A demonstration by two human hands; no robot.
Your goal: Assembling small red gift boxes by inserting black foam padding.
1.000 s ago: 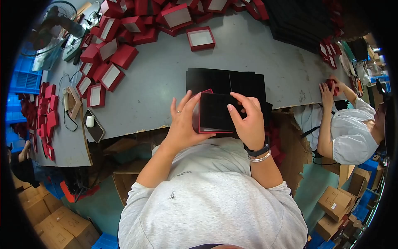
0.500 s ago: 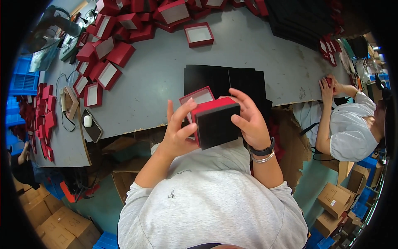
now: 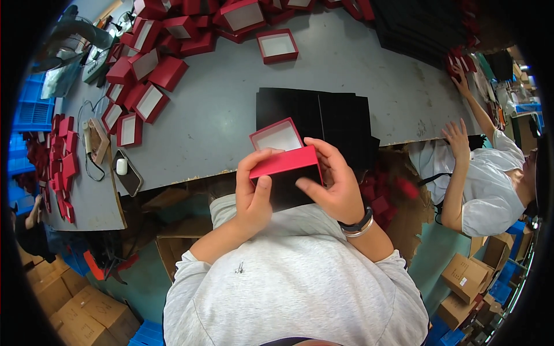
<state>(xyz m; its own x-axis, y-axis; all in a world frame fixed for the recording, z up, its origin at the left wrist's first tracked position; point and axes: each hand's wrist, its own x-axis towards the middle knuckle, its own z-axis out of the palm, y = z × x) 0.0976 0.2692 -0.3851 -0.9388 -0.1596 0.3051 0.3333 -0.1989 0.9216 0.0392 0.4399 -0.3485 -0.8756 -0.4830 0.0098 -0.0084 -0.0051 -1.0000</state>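
Observation:
Between my two hands is a red box [image 3: 284, 162] with a black pad [image 3: 288, 190] covering the side that faces me. My left hand [image 3: 254, 193] grips its left end, with the thumb on the black side. At the right end my right hand [image 3: 337, 184] is closed round the box, its thumb pressed on the black pad. Just behind it, at the table edge, lies an open red box [image 3: 276, 136] with a white inside, partly hidden. Black sheets [image 3: 340, 115] are stacked flat beyond my right hand.
Many red boxes [image 3: 151, 102] are heaped on the grey table [image 3: 213, 104] at left and back. One red box [image 3: 277, 46] stands apart. A phone [image 3: 131, 179] lies at the left edge. To the right, a co-worker's hand [image 3: 457, 141] is open near the table edge.
The held box has tilted, showing more of its red side, and both hands have closed more tightly round it. A blurred red item appears at lower right. The co-worker's hands have separated, one reaching farther back.

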